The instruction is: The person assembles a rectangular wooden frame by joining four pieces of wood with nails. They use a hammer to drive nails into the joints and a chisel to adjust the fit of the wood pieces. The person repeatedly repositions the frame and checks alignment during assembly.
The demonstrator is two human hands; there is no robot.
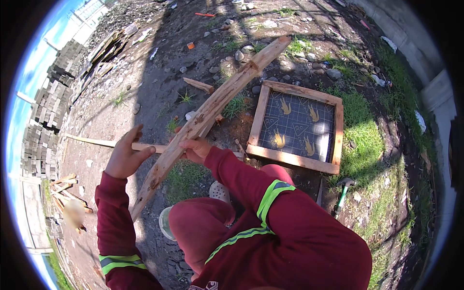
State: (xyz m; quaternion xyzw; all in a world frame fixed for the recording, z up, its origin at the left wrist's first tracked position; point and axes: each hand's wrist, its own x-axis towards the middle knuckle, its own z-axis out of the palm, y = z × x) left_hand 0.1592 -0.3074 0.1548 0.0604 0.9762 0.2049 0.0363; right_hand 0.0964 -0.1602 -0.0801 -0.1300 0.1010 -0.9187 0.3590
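Note:
A long rough wooden plank [217,102] slants up and to the right in front of me. My right hand [195,149] is wrapped round its lower half. To the left of the plank my left hand [126,153] is raised, thumb and fingers apart, with nothing in it. Behind both hands a thin wooden strip [92,141] runs crosswise near the ground. On the right lies a square wooden frame [292,158] around a dark panel [295,126] with grid lines and yellow figures.
A hammer [342,197] with a green handle lies right of my knee. A short wood offcut [198,85] rests beyond the plank. Wood scraps [67,193] lie at far left, near stacked grey blocks [50,104]. Stones and grass patches dot the dirt; a wall [440,96] stands at right.

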